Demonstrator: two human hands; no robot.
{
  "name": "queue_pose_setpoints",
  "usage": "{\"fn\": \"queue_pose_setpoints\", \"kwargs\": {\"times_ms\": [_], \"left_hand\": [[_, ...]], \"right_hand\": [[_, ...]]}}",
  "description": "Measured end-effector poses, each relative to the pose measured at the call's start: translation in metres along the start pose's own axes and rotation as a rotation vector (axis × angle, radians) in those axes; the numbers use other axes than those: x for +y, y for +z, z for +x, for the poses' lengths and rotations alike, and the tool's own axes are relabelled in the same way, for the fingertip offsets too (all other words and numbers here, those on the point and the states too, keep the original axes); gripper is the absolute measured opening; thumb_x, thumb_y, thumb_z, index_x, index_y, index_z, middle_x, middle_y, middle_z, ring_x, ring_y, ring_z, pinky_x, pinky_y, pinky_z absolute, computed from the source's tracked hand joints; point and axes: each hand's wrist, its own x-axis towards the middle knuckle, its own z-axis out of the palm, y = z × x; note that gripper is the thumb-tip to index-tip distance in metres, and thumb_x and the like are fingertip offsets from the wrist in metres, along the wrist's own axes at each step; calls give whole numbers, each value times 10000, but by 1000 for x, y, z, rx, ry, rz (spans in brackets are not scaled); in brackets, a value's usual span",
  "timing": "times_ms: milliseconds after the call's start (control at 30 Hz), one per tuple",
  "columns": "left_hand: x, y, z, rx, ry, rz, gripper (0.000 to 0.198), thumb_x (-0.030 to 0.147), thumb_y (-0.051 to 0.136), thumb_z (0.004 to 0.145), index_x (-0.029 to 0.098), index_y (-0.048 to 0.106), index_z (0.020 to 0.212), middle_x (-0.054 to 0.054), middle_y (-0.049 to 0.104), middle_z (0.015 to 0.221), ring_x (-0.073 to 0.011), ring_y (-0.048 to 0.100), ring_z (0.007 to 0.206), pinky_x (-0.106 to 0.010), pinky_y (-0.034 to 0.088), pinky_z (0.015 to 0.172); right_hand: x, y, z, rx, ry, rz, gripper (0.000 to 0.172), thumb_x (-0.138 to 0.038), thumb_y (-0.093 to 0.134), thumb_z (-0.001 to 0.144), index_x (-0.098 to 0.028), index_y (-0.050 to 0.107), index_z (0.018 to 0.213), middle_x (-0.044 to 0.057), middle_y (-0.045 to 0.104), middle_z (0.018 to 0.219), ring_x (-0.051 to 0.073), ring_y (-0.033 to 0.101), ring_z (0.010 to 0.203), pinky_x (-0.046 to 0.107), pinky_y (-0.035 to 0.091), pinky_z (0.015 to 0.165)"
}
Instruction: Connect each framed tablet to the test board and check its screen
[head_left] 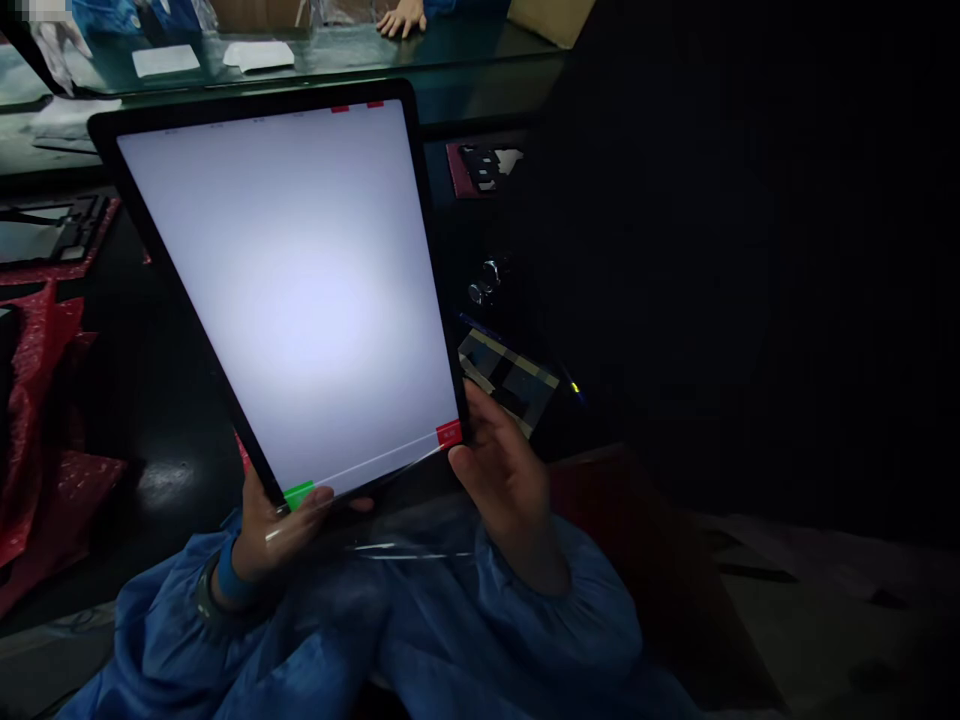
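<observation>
A large black-framed tablet (300,290) is tilted up before me, its screen lit plain white. Green and red blocks show in the screen's lower corners, and two small red marks sit along its top edge. My left hand (281,525) grips the lower left corner, thumb on the front and fingers mostly hidden behind. At the lower right corner my right hand (506,480) is closed on the edge, its thumb near the red block. Clear film (412,550) hangs from the tablet's bottom edge between my hands.
Red bubble-wrap bags (52,470) lie on the black table at left, near a dark device part (52,235). To the right are a taped flat piece (510,375) and small shiny round objects (484,283). Across a raised ledge rests another person's hand (403,18), near white sheets (259,55).
</observation>
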Motion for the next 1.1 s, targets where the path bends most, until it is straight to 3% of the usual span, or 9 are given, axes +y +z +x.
{"fn": "queue_pose_setpoints", "kwargs": {"times_ms": [100, 267, 433, 600, 967, 1100], "left_hand": [[4, 3, 0, -34, 52, 36, 600, 289, 903, 638, 242, 614, 1162, -46, 775, 936, -307, 773, 784, -403, 670, 725], [17, 10, -2, -89, 108, 99, 407, 297, 895, 667, 179, 688, 998, -44, 775, 749, -233, 737, 566, -298, 643, 580], [23, 16, -8, -24, 82, 165, 350, 408, 905, 634, 168, 709, 795, -43, 719, 568, -243, 714, 528, -309, 623, 549], [23, 20, -10, 42, 53, 185, 406, 469, 910, 605, 192, 688, 803, -42, 734, 580, -259, 717, 528, -330, 618, 549], [23, 20, -10, -22, 67, 201, 327, 437, 905, 629, 189, 725, 740, -43, 726, 562, -229, 716, 552, -302, 605, 592], [21, 22, -11, -6, 73, 193, 407, 515, 899, 605, 195, 736, 798, -55, 752, 642, -244, 721, 570, -330, 611, 597]], "right_hand": [[2, 1, -1, 9, 13, -18, 550, -432, 694, 897, -291, 556, 1410, 73, 635, 1390, 250, 624, 1261, 406, 548, 1036], [9, 2, -4, 49, -58, -13, 517, -453, 674, 907, -263, 579, 1378, 86, 663, 1347, 250, 641, 1234, 403, 558, 1013], [17, 0, -8, 80, -71, 3, 462, -427, 658, 923, -261, 600, 1350, 95, 704, 1267, 241, 688, 1137, 384, 583, 942], [22, 3, -9, 74, -83, 58, 473, -441, 640, 933, -265, 584, 1368, 102, 676, 1320, 258, 670, 1182, 393, 580, 953], [23, 7, -13, 117, 71, 90, 599, -609, 635, 878, -235, 582, 1343, 132, 630, 1376, 291, 608, 1279, 441, 522, 1047], [28, 6, -13, 122, 99, 166, 645, -680, 593, 867, -236, 583, 1334, 135, 659, 1328, 304, 635, 1239, 445, 534, 1020]]}}
